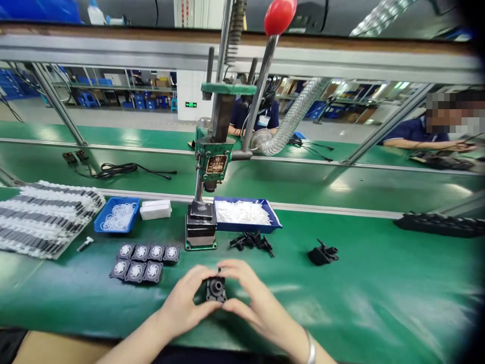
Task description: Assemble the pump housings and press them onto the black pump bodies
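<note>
Both hands hold one small black plastic part (216, 289) with a round socket, low over the green mat near the front edge. My left hand (188, 302) pinches its left side. My right hand (253, 298) grips it from the right, fingers curled over the top. Just behind stands a green hand press (210, 167) with a red-knobbed lever (279, 16) and a black fixture block (200, 220) under its ram. To the left lie several square black parts with white swirl discs (141, 259).
A blue tray of white rings (117, 215), a white box (155, 209) and stacked black-and-white strips (41, 217) sit at left. A blue tray of white pieces (246, 213), loose black parts (252, 240) and another black part (323, 253) lie right of the press. Other people work across the conveyor.
</note>
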`<control>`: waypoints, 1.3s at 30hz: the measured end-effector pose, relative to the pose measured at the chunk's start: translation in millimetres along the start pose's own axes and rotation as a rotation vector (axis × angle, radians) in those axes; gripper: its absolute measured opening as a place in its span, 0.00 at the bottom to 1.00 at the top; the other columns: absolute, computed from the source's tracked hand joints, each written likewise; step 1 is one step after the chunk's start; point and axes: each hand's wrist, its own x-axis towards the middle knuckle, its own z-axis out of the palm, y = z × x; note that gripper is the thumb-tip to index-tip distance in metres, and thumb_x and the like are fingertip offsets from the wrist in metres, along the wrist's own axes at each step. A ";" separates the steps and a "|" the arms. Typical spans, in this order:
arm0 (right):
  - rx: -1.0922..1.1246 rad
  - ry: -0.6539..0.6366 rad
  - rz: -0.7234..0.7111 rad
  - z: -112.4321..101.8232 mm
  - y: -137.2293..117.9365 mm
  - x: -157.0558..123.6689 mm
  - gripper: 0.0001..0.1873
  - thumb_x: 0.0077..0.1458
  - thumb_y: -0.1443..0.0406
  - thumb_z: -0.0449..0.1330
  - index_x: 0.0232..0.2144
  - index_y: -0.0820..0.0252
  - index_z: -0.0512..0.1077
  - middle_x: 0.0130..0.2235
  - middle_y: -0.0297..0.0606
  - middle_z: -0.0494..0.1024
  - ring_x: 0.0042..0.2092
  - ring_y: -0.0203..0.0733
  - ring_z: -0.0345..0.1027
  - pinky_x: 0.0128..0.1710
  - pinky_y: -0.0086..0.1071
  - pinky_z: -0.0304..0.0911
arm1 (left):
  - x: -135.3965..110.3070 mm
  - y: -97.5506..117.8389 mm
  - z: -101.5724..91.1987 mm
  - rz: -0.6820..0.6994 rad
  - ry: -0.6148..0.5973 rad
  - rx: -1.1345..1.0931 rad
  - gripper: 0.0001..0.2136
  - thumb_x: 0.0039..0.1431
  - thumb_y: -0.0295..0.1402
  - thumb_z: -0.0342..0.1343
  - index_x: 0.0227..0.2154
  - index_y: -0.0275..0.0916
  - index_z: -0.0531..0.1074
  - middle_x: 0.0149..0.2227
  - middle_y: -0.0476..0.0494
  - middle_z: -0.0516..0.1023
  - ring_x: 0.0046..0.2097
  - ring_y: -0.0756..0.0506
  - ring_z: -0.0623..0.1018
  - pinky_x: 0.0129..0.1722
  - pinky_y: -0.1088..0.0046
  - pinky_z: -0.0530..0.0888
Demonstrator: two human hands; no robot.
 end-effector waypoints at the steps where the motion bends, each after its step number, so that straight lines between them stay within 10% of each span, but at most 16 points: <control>1: -0.059 0.024 -0.049 -17.2 -6.1 11.6 0.21 0.62 0.53 0.59 0.55 0.49 0.64 0.56 0.45 0.70 0.58 0.49 0.65 0.56 0.44 0.66 | 14.3 5.1 -13.4 0.050 0.017 0.028 0.18 0.57 0.32 0.63 0.50 0.44 0.70 0.47 0.40 0.78 0.49 0.41 0.78 0.50 0.63 0.77; 8: -0.204 0.658 -0.375 -136.7 -33.3 172.1 0.23 0.63 0.58 0.59 0.58 0.55 0.62 0.56 0.47 0.68 0.55 0.47 0.68 0.53 0.46 0.69 | 124.5 -4.5 -78.4 0.025 0.212 0.011 0.16 0.52 0.39 0.67 0.42 0.40 0.73 0.42 0.43 0.75 0.43 0.43 0.78 0.45 0.63 0.78; 13: -0.235 0.607 -0.535 -188.6 -63.6 264.2 0.28 0.67 0.53 0.46 0.65 0.58 0.55 0.62 0.37 0.64 0.57 0.44 0.67 0.47 0.34 0.66 | 154.2 -31.6 -74.9 0.023 0.203 0.006 0.19 0.51 0.42 0.66 0.43 0.39 0.71 0.40 0.43 0.75 0.39 0.44 0.79 0.40 0.65 0.79; 19: -0.313 0.903 -0.597 -138.0 -81.9 194.9 0.17 0.64 0.60 0.57 0.53 0.59 0.68 0.50 0.41 0.73 0.44 0.42 0.75 0.44 0.37 0.76 | 158.2 -35.9 -75.5 0.033 0.168 0.050 0.18 0.52 0.42 0.66 0.43 0.39 0.72 0.41 0.42 0.75 0.42 0.42 0.77 0.41 0.65 0.77; 23: -0.216 1.052 -0.687 -109.8 -70.1 163.6 0.23 0.59 0.63 0.60 0.55 0.48 0.59 0.35 0.32 0.67 0.36 0.42 0.72 0.38 0.43 0.78 | 159.0 -35.2 -78.3 0.035 0.149 0.079 0.17 0.54 0.42 0.65 0.42 0.40 0.72 0.41 0.42 0.74 0.42 0.42 0.76 0.41 0.66 0.76; 33: -0.156 1.107 -0.704 -103.1 -63.3 176.1 0.30 0.58 0.68 0.57 0.56 0.37 0.49 0.36 0.33 0.60 0.35 0.40 0.64 0.38 0.42 0.72 | 160.3 -39.7 -78.0 0.057 0.157 0.099 0.16 0.56 0.42 0.63 0.42 0.39 0.71 0.41 0.42 0.74 0.42 0.43 0.78 0.41 0.66 0.78; 39: -0.186 0.791 -0.476 -114.1 -71.6 156.9 0.35 0.62 0.68 0.53 0.64 0.43 0.40 0.53 0.42 0.64 0.51 0.46 0.68 0.57 0.50 0.67 | 153.7 -23.8 -74.1 0.056 0.229 0.143 0.15 0.55 0.42 0.64 0.40 0.39 0.71 0.39 0.45 0.72 0.40 0.43 0.78 0.39 0.66 0.78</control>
